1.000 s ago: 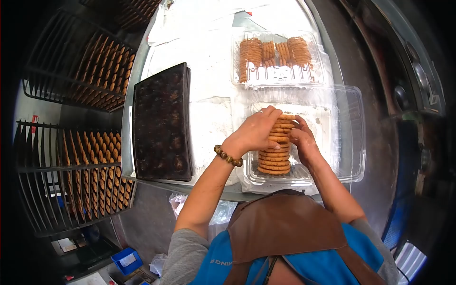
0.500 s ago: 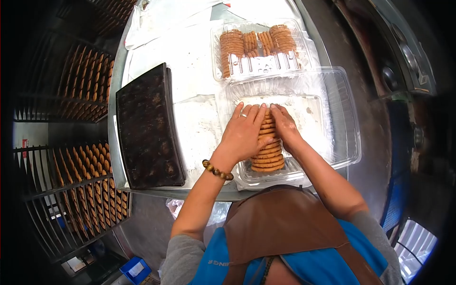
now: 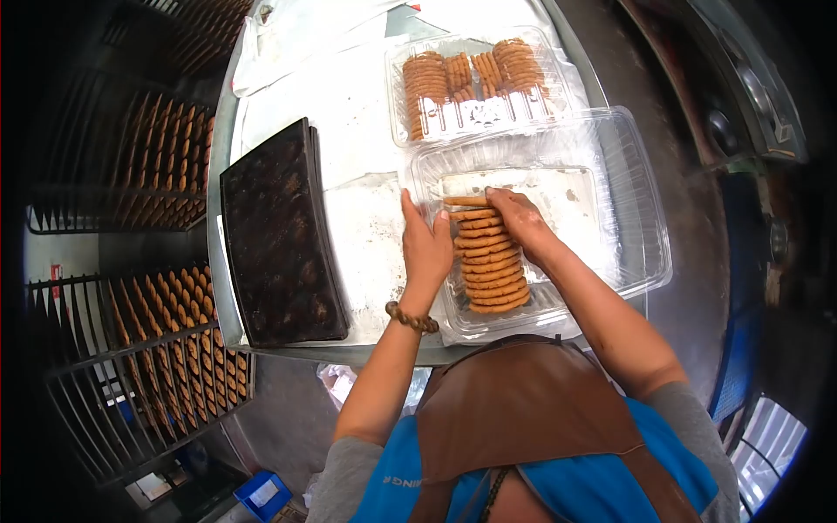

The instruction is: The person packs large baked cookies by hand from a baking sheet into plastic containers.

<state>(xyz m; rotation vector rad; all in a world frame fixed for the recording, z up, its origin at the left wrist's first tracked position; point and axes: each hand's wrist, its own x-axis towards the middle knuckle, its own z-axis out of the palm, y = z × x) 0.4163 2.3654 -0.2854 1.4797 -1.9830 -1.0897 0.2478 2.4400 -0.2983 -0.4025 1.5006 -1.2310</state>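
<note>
Left hand (image 3: 427, 251) wide, right hand's (image 3: 521, 225) grip unclear; round brown cookies (image 3: 493, 261) near clear plastic tray's (image 3: 558, 202) left edge could slump, unbraced.

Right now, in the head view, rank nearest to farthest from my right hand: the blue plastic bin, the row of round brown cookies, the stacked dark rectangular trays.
1. Row of round brown cookies: touching your right hand.
2. Stacked dark trays: off to its left.
3. Blue bin: lower left of view.
</note>
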